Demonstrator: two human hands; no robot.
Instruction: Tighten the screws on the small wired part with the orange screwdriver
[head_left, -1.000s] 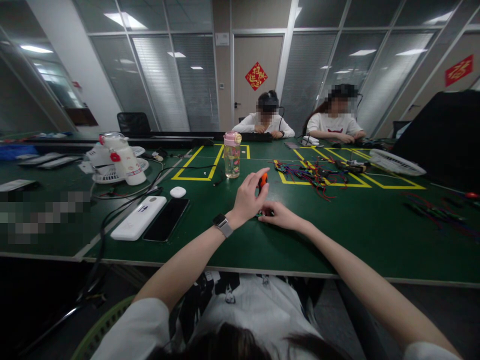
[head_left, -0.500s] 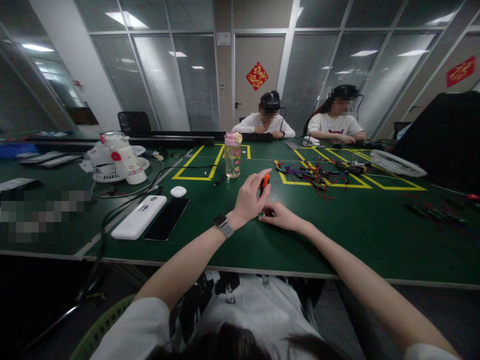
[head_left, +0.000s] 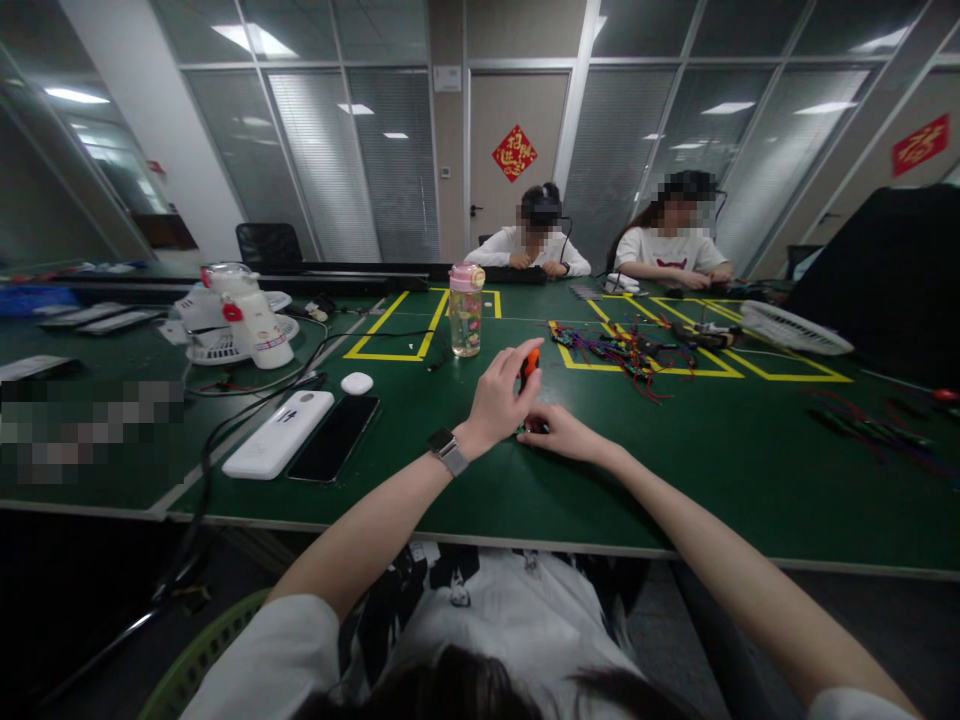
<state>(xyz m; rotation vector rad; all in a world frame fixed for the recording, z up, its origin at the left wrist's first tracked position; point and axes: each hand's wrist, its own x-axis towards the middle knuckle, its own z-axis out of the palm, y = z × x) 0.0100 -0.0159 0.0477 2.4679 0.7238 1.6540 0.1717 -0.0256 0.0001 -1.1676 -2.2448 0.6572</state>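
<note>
Gripped a stubby orange-and-black handle [head_left: 532, 360] in the curled left hand [head_left: 496, 395], nearer than the clear, pink-lidded bottle [head_left: 466, 315] and slightly right of it. Just below, held a small, green-edged piece [head_left: 522, 431], mostly hidden, with narrowed fingers of the right hand [head_left: 559, 433]. Seemed partway through this one piece; could not tell the amount finished. Had a tangled heap of multicoloured wires [head_left: 619, 345] lying right of the bottle, untouched.
</note>
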